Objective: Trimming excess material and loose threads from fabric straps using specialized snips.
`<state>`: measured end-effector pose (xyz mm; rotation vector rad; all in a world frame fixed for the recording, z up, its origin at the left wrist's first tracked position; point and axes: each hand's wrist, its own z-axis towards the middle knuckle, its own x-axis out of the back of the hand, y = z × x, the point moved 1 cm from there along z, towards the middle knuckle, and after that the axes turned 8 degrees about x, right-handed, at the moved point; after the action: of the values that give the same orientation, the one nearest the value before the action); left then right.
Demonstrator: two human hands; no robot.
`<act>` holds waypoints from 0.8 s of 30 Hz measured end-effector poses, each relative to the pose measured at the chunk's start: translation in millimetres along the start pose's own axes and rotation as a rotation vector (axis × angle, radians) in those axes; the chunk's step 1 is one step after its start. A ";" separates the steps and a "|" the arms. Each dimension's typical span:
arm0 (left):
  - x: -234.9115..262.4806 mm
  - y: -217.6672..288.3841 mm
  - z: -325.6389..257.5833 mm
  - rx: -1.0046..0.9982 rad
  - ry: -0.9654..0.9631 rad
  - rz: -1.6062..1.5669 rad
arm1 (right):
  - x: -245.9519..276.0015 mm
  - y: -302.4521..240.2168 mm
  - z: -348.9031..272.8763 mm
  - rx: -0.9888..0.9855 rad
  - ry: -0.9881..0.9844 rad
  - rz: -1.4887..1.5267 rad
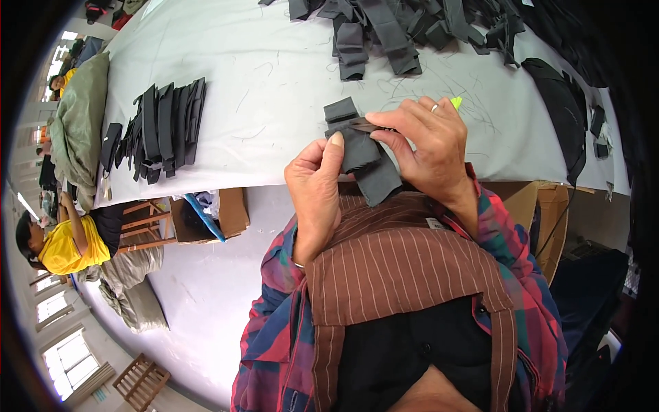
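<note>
I have both hands, left hand (316, 180) and right hand (429, 141), pinched on a dark grey folded fabric strip (360, 154), which I judge could unfold if either grip loosens.

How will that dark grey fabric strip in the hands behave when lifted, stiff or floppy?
Probably floppy: the fabric strip bends over the left hand and its lower end hangs off the table. Likely light, since fingertips of the right hand alone pinch it. Unlikely to roll; it lies flat and folded.
</note>
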<state>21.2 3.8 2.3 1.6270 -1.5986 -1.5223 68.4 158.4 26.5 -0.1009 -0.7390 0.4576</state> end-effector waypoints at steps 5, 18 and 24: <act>8.6 -3.3 -1.8 0.003 -0.001 -0.027 | 1.2 -4.4 -0.4 0.035 -0.006 -0.051; 12.7 -2.9 -5.1 -0.007 0.018 -0.074 | -5.0 -2.3 -2.3 -0.304 0.025 0.320; 5.6 6.8 -9.9 -0.138 0.043 0.187 | 3.2 -7.5 12.1 -0.345 -0.001 0.495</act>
<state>25.2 -6.8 9.1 1.3861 -1.5399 -1.4559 65.1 152.2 39.2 -0.6164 -0.7879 0.7960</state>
